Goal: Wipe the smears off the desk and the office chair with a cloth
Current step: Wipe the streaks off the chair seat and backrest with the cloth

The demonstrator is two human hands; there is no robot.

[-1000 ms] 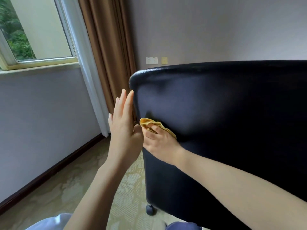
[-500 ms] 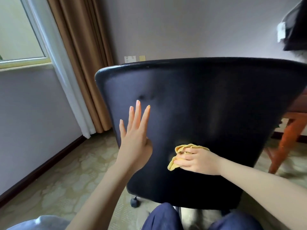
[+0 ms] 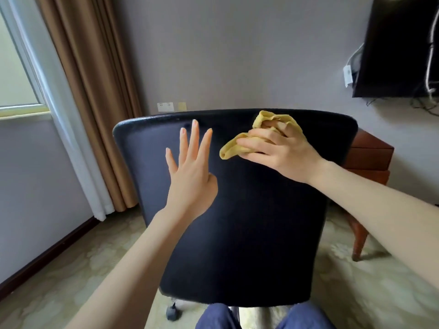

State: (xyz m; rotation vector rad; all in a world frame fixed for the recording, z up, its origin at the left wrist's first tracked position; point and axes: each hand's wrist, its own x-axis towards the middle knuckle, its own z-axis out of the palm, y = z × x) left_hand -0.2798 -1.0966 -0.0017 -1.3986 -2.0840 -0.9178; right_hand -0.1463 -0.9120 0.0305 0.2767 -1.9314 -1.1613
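Against chair back point(image 3: 237, 222), cloth point(image 3: 231, 148) in right hand point(image 3: 282, 153).

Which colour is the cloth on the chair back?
The crumpled cloth is mustard yellow, shown best in the head view.

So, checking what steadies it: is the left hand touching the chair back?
Cannot tell: the head view faces the chair back straight on, so the left hand hides any gap.

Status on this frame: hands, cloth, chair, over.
Right hand grips yellow cloth on chair back, near top edge. Left hand open, fingers spread, over the chair back. No obstruction seen.
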